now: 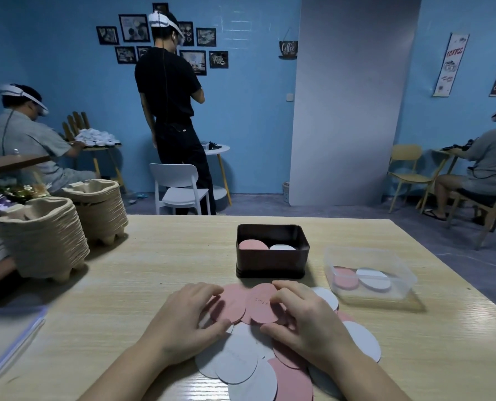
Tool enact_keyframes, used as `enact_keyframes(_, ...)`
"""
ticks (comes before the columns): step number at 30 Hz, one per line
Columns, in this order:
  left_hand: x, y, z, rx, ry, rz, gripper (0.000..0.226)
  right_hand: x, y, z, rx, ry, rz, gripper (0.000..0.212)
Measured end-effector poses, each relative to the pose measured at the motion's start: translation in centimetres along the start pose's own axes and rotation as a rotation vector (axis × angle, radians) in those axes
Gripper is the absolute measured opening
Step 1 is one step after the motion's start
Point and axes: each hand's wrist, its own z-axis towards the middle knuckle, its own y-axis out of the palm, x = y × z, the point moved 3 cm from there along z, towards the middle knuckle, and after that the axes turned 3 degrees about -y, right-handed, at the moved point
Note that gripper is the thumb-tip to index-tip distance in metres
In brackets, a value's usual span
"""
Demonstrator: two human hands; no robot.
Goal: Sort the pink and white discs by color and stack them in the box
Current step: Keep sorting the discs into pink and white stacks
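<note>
A heap of pink and white discs (241, 360) lies on the wooden table (154, 256) close to me. My left hand (189, 314) grips a small stack of pink discs (232, 302) at its left edge. My right hand (301, 316) pinches a single pink disc (261, 305) beside that stack. Behind them stands the dark box (272, 263), with a pink pile (252, 245) on its left side and a white pile (282, 247) on its right.
A clear plastic tub (369, 277) at the right holds a pink and a white disc. Two stacks of pulp trays (44, 241) stand at the left. A clear folder (6, 337) lies at the near left edge. Other people sit and stand beyond the table.
</note>
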Motion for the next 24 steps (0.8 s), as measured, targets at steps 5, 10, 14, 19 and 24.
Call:
enact_keyframes(5,0.4,0.6,0.8,-0.026,-0.067,0.024,0.067,0.2,0.1,0.2,0.001,0.037,-0.039,0.042)
enact_keyframes(10,0.1,1.1,0.7,0.005,-0.093,-0.033,0.056,0.8,0.2,0.1,-0.017,0.110,0.033,0.039)
enact_keyframes(14,0.1,0.9,0.0,0.057,-0.104,-0.131,0.067,0.9,0.4,0.0,-0.039,0.118,0.054,0.037)
enact_keyframes(19,1.1,-0.2,-0.1,0.160,-0.049,-0.223,0.064,1.0,0.7,0.1,-0.029,0.118,0.052,0.036)
enact_keyframes(24,3.9,-0.1,1.0,0.103,0.177,-0.152,0.066,0.9,0.7,0.1,0.005,0.064,0.052,0.038)
